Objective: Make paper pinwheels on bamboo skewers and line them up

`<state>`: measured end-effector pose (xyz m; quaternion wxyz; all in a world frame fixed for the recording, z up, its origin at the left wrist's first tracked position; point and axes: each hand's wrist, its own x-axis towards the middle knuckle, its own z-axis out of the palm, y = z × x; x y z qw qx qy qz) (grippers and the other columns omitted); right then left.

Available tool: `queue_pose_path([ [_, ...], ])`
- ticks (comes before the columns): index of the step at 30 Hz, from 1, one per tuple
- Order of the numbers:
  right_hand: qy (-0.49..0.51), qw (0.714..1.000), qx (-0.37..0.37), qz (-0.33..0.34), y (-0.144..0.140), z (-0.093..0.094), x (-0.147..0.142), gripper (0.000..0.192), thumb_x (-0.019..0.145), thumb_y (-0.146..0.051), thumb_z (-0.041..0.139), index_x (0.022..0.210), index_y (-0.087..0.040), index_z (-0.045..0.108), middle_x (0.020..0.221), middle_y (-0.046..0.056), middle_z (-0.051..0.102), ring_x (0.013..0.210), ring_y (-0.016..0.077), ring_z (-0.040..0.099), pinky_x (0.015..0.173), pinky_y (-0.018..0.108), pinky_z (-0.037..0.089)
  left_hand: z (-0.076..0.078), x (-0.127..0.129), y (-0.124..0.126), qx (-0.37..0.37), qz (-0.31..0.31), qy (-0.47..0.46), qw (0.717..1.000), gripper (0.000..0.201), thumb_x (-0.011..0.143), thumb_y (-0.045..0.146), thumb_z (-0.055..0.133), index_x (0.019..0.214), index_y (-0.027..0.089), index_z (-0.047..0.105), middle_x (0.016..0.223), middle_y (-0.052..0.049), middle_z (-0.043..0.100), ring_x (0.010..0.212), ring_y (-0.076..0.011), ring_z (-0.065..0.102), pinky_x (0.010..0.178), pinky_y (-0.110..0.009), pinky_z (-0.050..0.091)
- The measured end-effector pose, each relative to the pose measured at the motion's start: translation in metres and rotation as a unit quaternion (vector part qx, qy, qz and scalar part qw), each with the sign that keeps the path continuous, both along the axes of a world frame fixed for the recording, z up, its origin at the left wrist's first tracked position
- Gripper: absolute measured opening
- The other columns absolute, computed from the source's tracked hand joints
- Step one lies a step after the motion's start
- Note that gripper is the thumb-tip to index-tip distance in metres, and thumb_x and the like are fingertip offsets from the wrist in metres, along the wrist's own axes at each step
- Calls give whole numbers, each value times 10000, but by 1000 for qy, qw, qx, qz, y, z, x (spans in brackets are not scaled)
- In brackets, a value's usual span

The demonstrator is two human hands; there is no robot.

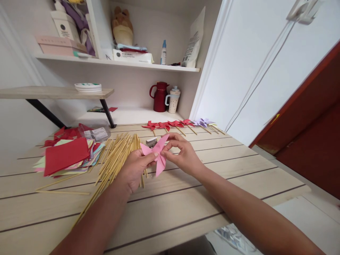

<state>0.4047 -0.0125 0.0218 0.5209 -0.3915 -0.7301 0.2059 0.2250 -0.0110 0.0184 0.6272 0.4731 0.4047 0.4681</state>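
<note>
A pink paper pinwheel (160,144) with pointed blades is held up over the table. My left hand (135,165) pinches it from the left, its thumb lying on the paper near the centre. From the right, my right hand (184,156) has its thumb and forefinger closed at the pinwheel's middle; any small thing between those fingertips is too small to make out. Just behind the pinwheel stands a small open box (151,140) with tiny dark pieces in it, partly hidden. Left of my hands lies a loose heap of thin wooden sticks (114,157), some under my left forearm.
Coloured paper sheets (66,156) are stacked at the left, with red scraps and a plastic packet (98,133) behind. Red pinwheels (175,123) and purple pinwheels (204,122) on sticks line the back edge. A red jug (160,97) and a cup (173,100) stand beyond.
</note>
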Motion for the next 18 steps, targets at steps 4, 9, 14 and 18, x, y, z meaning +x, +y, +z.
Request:
queue_pose_path([
  [4, 7, 1000, 2, -6, 0, 0, 0, 93, 779, -170, 763, 714, -206, 708, 1166, 73, 619, 1154, 230, 613, 1044, 409, 450, -1, 1, 0, 7, 11, 4, 1000, 333, 629, 354, 852, 834, 115, 743, 908, -110, 756, 815, -196, 660, 800, -326, 505],
  [9, 17, 1000, 0, -7, 2, -1, 0, 79, 774, -186, 781, 724, -213, 727, 1165, 74, 625, 1175, 238, 602, 1051, 417, 442, -4, 2, 1, 17, 13, 5, 1000, 309, 634, 360, 839, 809, 125, 739, 846, -92, 744, 795, -190, 649, 785, -319, 490],
  [14, 29, 1000, -6, -10, 2, -2, 0, 84, 775, -226, 795, 719, -222, 732, 1171, 69, 630, 1161, 237, 608, 1059, 423, 433, -4, 3, 0, 16, 20, -3, 1000, 296, 630, 353, 830, 792, 118, 748, 837, -96, 745, 781, -184, 646, 762, -303, 484],
  [18, 33, 999, -20, -2, 2, -2, 0, 95, 795, -262, 785, 725, -223, 734, 1191, 71, 628, 1184, 235, 597, 1063, 414, 426, -3, 4, -1, -4, 42, -29, 999, 353, 588, 362, 856, 815, 112, 754, 881, -112, 755, 803, -189, 649, 769, -301, 488],
])
